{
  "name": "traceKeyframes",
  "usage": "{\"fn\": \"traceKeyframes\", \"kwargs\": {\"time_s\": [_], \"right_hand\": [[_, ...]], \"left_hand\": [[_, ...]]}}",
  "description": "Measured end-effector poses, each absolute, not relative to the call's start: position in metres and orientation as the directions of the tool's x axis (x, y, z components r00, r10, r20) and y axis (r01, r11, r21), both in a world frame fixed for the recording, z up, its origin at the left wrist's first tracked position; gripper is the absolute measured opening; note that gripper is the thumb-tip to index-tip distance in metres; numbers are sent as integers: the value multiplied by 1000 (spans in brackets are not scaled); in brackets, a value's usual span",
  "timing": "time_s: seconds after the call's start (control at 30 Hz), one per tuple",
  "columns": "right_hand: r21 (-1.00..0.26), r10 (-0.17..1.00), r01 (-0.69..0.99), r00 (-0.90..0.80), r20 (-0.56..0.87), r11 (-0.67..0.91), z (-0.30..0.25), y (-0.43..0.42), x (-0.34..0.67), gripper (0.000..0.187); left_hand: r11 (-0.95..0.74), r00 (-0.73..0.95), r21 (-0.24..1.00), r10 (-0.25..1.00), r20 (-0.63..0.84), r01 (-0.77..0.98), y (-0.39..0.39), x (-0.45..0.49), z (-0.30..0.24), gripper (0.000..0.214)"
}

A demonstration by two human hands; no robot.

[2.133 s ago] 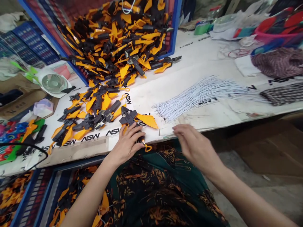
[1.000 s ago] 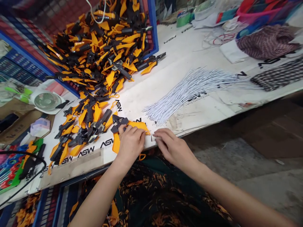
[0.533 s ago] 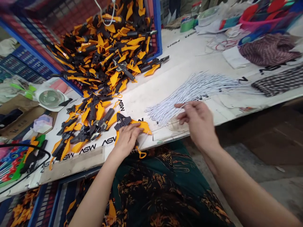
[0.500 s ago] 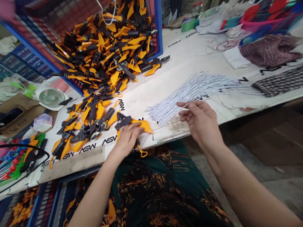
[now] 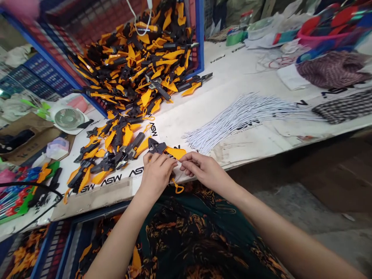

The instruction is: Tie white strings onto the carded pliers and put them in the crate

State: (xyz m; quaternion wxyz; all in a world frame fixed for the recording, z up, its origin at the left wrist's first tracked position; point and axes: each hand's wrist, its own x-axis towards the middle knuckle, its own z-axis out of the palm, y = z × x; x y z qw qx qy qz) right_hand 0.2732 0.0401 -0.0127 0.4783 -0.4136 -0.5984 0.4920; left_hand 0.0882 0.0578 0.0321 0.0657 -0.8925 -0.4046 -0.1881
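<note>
My left hand (image 5: 157, 174) grips a black plier-shaped piece with an orange blade-like handle (image 5: 176, 153) at the table's near edge. An orange loop (image 5: 178, 189) hangs below it. My right hand (image 5: 203, 170) is beside the left, its fingertips pinched on a thin white cord that is hard to see against the orange piece. A fanned bundle of white black-tipped cords (image 5: 232, 126) lies just beyond my right hand, not touching it. Many similar black and orange pieces (image 5: 112, 143) are spread to the left of my left hand.
A blue-rimmed crate (image 5: 200, 38) heaped with these pieces stands at the far side of the white printed table (image 5: 186, 120). A small fan (image 5: 69, 118) sits at the far left. Another crate (image 5: 65, 248) lies by my lap, and cloth (image 5: 334, 69) lies at the right.
My right hand has moved left from over the cord bundle to the piece in my left hand, its fingers pinched close to it. The camera view has shifted slightly.
</note>
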Motion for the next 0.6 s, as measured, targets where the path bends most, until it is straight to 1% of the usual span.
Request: {"fn": "traceKeyframes", "kwargs": {"time_s": [0.03, 0.07, 0.1, 0.13, 0.2, 0.23, 0.27, 0.3, 0.37, 0.4, 0.43, 0.47, 0.5, 0.53, 0.57, 0.6], "right_hand": [[-975, 960, 75, -206, 188, 207, -13, 40, 273, 16], [-956, 951, 140, -210, 227, 259, -13, 40, 273, 15], [-922, 936, 211, -214, 280, 324, -13, 40, 273, 14], [-878, 915, 277, -218, 339, 391, -13, 40, 274, 13], [-793, 870, 358, -212, 445, 493, -12, 39, 272, 13], [-777, 858, 364, -196, 475, 513, -11, 39, 270, 13], [-787, 861, 349, -165, 482, 508, -10, 38, 267, 12], [-823, 879, 312, -122, 461, 475, -9, 37, 263, 12], [-918, 932, 161, -42, 360, 362, -8, 35, 255, 13], [-953, 955, 64, -28, 295, 297, -7, 35, 251, 15], [-971, 971, -29, -30, 238, 237, -6, 34, 248, 17], [-977, 980, -109, -49, 191, 185, -6, 34, 245, 20], [-975, 985, -171, -77, 153, 138, -5, 35, 244, 22], [-972, 987, -219, -109, 116, 90, -4, 35, 244, 25], [-966, 987, -256, -144, 74, 35, -4, 36, 245, 27], [-957, 983, -289, -181, 31, -23, -4, 38, 247, 29]], "left_hand": [[-640, 568, 99, 733, 374, 762, 57, 88, 33, 21], [-608, 522, 196, 775, 356, 769, 55, 87, 33, 23], [-557, 460, 327, 824, 330, 763, 54, 86, 33, 25], [-481, 390, 484, 877, 282, 731, 52, 86, 33, 27], [-256, 263, 784, 957, 122, 566, 49, 85, 32, 32], [-130, 222, 886, 974, 32, 445, 48, 86, 31, 34], [-18, 196, 949, 979, -47, 315, 46, 86, 29, 36], [68, 179, 980, 979, -102, 187, 45, 88, 28, 37], [149, 145, 988, 979, -144, -27, 42, 91, 24, 38], [151, 123, 984, 983, -140, -92, 41, 93, 22, 38], [124, 96, 986, 989, -114, -111, 40, 94, 21, 36], [64, 67, 995, 996, -59, -76, 39, 95, 20, 33], [-28, 45, 1000, 999, 27, 12, 39, 96, 19, 29], [-147, 39, 979, 989, 143, 141, 40, 95, 19, 24], [-285, 62, 914, 958, 279, 288, 41, 94, 19, 20], [-423, 121, 797, 902, 414, 431, 42, 91, 20, 17]]}}
